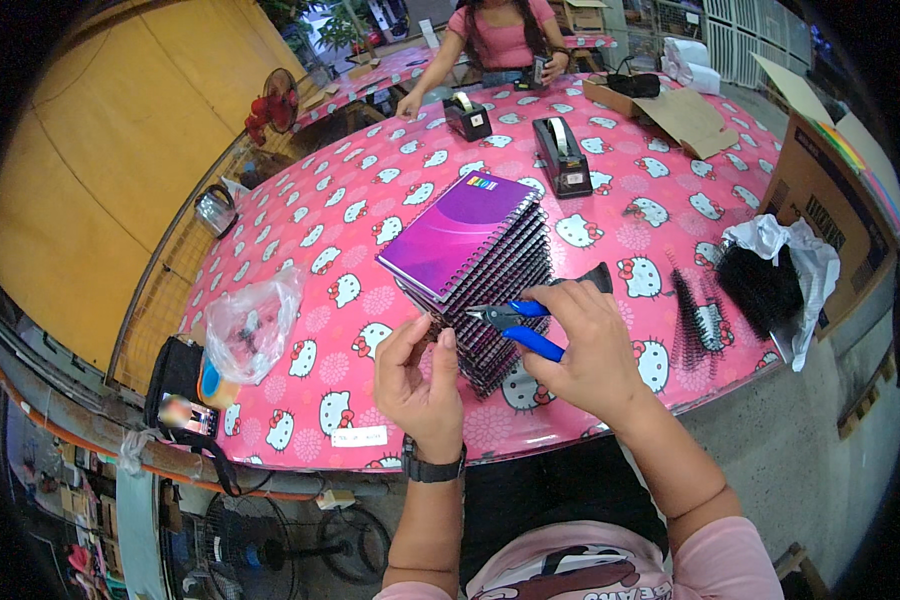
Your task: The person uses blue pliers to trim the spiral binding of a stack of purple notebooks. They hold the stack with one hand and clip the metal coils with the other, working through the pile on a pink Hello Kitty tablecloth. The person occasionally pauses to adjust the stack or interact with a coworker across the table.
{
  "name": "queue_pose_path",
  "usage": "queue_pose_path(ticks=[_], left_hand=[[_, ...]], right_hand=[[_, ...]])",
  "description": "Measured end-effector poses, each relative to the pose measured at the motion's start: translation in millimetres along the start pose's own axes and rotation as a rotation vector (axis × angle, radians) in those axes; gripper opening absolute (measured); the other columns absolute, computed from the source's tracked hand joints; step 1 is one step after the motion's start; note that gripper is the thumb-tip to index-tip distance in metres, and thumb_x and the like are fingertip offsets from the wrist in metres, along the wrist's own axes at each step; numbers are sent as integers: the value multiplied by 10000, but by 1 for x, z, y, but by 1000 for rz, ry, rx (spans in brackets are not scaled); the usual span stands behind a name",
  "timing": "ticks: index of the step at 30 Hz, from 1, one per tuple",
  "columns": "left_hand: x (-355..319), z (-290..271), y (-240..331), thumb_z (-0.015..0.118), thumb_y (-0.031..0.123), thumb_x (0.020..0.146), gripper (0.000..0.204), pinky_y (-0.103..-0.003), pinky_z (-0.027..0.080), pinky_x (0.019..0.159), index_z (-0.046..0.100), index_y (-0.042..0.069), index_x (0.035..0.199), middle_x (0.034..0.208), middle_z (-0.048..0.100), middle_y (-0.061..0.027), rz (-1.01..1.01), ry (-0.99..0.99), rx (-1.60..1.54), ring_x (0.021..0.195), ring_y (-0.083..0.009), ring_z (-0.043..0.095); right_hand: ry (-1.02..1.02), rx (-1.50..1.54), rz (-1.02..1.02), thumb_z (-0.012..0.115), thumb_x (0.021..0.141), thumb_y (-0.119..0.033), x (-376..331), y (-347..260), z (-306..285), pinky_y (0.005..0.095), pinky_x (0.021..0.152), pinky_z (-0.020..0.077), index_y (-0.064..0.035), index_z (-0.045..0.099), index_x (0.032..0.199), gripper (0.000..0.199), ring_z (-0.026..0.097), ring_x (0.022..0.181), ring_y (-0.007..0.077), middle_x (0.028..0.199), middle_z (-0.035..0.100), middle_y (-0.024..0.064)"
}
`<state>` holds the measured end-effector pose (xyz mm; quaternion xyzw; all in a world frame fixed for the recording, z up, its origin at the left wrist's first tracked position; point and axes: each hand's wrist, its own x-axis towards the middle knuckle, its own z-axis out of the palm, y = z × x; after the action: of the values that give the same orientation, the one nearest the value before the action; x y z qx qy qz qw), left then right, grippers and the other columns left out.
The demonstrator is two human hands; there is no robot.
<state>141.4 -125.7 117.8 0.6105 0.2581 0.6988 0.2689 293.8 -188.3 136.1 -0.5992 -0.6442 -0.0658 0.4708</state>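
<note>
A tall stack of spiral-bound notebooks (462, 236) stands in front of me, with a purple cover on top and black wire coils down its right side. My right hand (588, 345) grips blue-handled wire cutters (535, 343), fingers wrapped round the handles. Their metal jaws point left, close to the stack's near corner. Beside that corner is my left hand (420, 388), a dark watch on its wrist. Its thumb and fingers are curled toward each other around a small dark bit too small to name. Whether this bit belongs to a coil, I cannot tell.
Two black tape dispensers (562, 160) stand beyond the stack. Loose black coils (698, 318) and a bundle in white wrapping (765, 285) lie right, near a cardboard box (832, 205). At left are a plastic bag (255, 325), a phone (190, 414) and a kettle (215, 211). A person (500, 45) stands opposite.
</note>
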Motion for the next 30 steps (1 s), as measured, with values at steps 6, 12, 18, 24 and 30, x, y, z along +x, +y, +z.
queue_pose_path(ticks=[6, 12, 18, 24, 30], left_hand=[[-3, 1, -2, 666, -51, 756, 245, -269, 481, 761, 601, -21, 991, 970, 587, -115, 33, -9, 25, 871, -159, 571], [-2, 2, -2, 645, -65, 770, 239, -269, 489, 775, 593, -21, 999, 992, 591, -114, 22, -5, 17, 887, -156, 579], [-4, 0, -2, 608, -49, 809, 237, -258, 491, 783, 557, -7, 1036, 992, 603, -91, -108, 41, -168, 900, -145, 584], [-11, 3, -6, 607, -60, 805, 247, -266, 490, 785, 544, -4, 1037, 1006, 596, -99, -78, 44, -138, 901, -149, 582], [-10, 1, -8, 622, -78, 784, 252, -277, 493, 796, 560, -16, 1019, 1013, 586, -118, 58, 4, 11, 907, -165, 583]], right_hand=[[-39, -43, -10, 648, 621, -187, 0, -6, 2, 382, 709, 397, -54, 574, 987, 396, 537, 813, 287, 832, 565, 101], [-154, 116, 113, 672, 604, -162, -1, -2, 6, 403, 706, 425, -48, 586, 934, 359, 571, 806, 296, 835, 594, 122], [-57, 41, 16, 671, 603, -164, -5, 3, 4, 397, 711, 408, -48, 583, 966, 391, 561, 812, 284, 839, 586, 112], [-86, -65, -1, 671, 608, -186, -5, -4, 7, 385, 719, 381, -58, 572, 989, 413, 539, 822, 267, 836, 564, 95], [-107, 46, 39, 687, 598, -142, -6, -3, 12, 395, 666, 452, -44, 598, 912, 340, 573, 739, 299, 777, 577, 123]])
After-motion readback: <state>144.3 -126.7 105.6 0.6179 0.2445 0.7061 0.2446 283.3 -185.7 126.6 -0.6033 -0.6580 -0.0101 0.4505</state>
